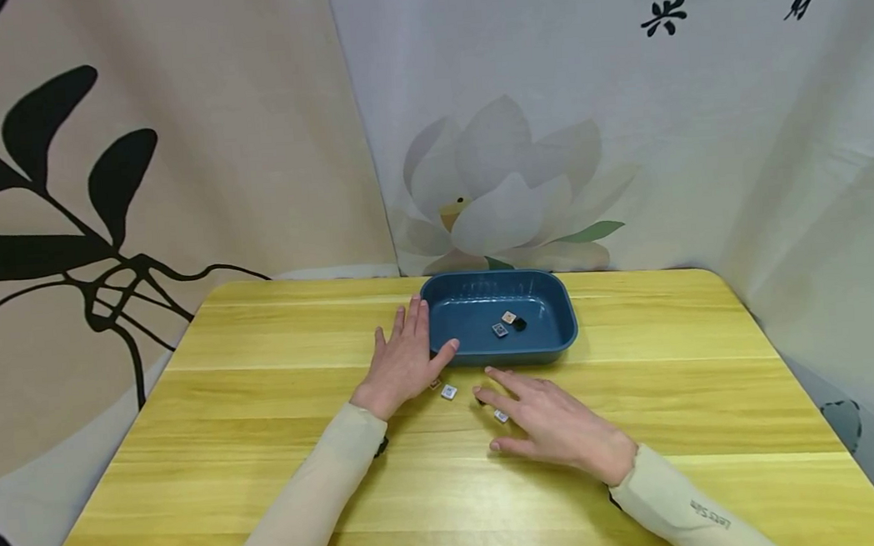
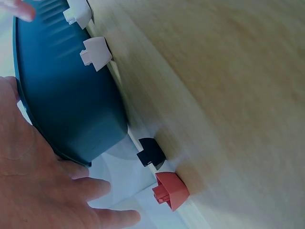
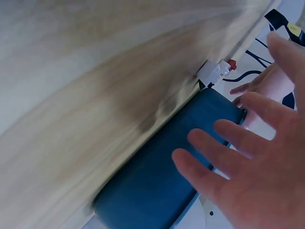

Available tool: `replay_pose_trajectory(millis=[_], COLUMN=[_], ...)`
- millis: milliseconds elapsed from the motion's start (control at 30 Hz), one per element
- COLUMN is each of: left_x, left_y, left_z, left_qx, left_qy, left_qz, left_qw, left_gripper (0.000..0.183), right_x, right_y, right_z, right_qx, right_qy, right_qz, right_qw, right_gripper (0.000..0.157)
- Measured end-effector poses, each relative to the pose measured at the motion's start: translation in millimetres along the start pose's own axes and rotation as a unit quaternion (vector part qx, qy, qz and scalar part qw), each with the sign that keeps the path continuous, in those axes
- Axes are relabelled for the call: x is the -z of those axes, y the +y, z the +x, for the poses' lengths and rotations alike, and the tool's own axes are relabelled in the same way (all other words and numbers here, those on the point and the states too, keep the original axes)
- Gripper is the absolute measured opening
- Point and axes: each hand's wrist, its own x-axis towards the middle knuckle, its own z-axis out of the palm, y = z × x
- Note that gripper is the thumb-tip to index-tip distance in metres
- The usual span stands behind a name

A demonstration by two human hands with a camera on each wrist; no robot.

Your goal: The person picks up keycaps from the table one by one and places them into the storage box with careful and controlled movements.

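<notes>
A blue rectangular tray stands on the table and holds 3 keycaps: an orange-white one, a white one and a black one. My left hand lies along the tray's left side, fingers straight, thumb over the front corner. On the table before the tray lie a white keycap, a red keycap, a black keycap and another white keycap. Over the nearer ones hovers my right hand, its fingers spread and holding nothing.
The wooden table reaches back to a curtain printed with leaves and a flower. The tray sits near the table's back edge. Both forearms come in from the front, in pale sleeves.
</notes>
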Motion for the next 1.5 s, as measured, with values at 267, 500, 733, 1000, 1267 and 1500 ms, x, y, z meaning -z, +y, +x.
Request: replay_pose_trajectory(millis=[267,500,733,1000,1267,1500], left_x=[-0.3,-1.0,-1.2,-1.4,-1.2,-1.0], left_y=[0.5,0.7,0.4,-0.5,-0.6,-0.6], left_z=[0.1,0.2,-0.6,-0.6,-0.7,-0.8], left_qx=[-0.006,-0.005,-0.004,-0.004,-0.005,-0.002], left_qy=[0.002,-0.001,-0.003,-0.007,-0.002,0.002], left_qz=[0.001,0.006,0.005,0.004,-0.001,-0.008], left_qw=[1.0000,1.0000,1.0000,1.0000,1.0000,1.0000], left_gripper=[0.095,0.097,0.097,0.098,0.097,0.095], right_x=[-3.2,-6.4,-6.3,-5.9,-6.2,-5.6], right_y=[-0.1,0.9,-1.7,-4.1,-4.7,-5.2], right_z=[0.6,2.3,5.4,6.5,8.3,7.2], right_qx=[0.002,0.010,0.014,0.025,0.029,0.028], right_qy=[-0.004,-0.001,-0.009,0.003,0.008,0.011], right_qz=[-0.005,-0.018,-0.027,-0.031,-0.007,-0.003], right_qw=[1.000,1.000,1.000,0.999,1.000,1.000], right_gripper=[0.066,0.046,0.028,0.014,0.005,0.008])
